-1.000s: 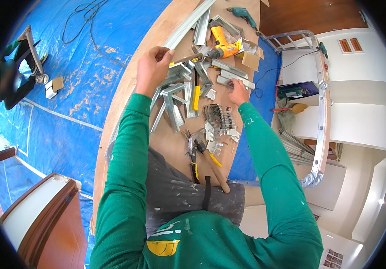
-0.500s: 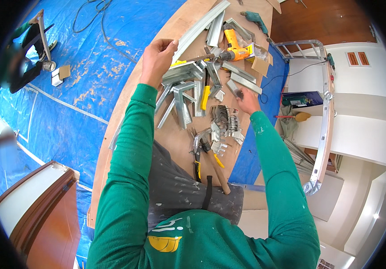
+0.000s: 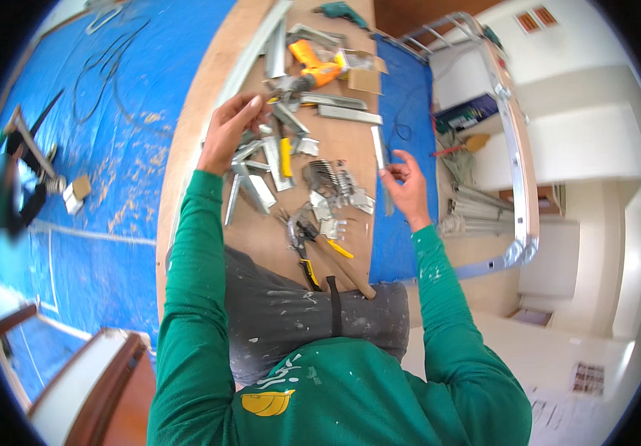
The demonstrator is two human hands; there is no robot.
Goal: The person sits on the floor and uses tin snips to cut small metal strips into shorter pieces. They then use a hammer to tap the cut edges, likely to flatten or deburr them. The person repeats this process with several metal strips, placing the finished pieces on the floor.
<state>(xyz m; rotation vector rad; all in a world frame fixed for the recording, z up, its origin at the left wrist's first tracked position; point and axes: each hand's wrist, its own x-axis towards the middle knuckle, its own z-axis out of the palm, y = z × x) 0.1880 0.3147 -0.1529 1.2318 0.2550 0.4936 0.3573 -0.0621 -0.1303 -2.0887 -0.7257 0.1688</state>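
Note:
My left hand hovers over the left side of a heap of short metal channel pieces, fingers loosely curved, thumb apart, with nothing visible in it. At the table's right edge, my right hand has its thumb and fingers at a short, slim metal channel piece; the piece's lower end is blurred. Near the left hand lie an orange drill and a yellow-handled tool. Black-and-yellow snips and a wooden-handled hammer lie close to my lap.
Small metal brackets cluster on the wooden table. Beyond are an open carton and a green drill. Blue sheeting covers the floor. A metal ladder stands right; another person is far left.
My view has swung, shifting the table leftward. The right hand has moved with the channel piece from over the heap to the table's right edge. My left hand has come away from the long channel.

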